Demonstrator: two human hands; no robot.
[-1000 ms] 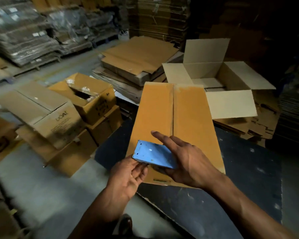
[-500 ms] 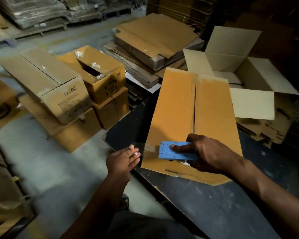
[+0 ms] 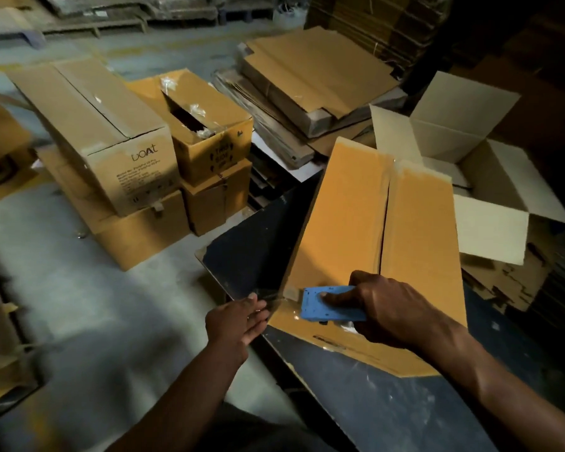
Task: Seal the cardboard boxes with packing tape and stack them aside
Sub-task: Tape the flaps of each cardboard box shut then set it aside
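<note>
Two hands work at the near end of a closed cardboard box (image 3: pixel 372 243) that lies on a dark counter (image 3: pixel 388 406), its two top flaps meeting in a seam down the middle. The right hand (image 3: pixel 385 313) grips a blue tape dispenser (image 3: pixel 328 305), fingers curled over it and pressing it down on the box top near the near edge. A strip of clear tape (image 3: pixel 274 296) runs from the dispenser out past the box's left corner to the left hand (image 3: pixel 238 318), which pinches its free end just beside that corner, over the counter's edge. Behind the closed box stands an open box (image 3: pixel 490 177) with its flaps spread wide. On the floor to the left sits a stack of boxes (image 3: pixel 137 164), one marked "boAt", one with its top partly torn open. Flattened cardboard (image 3: pixel 313 79) is piled further back.
</note>
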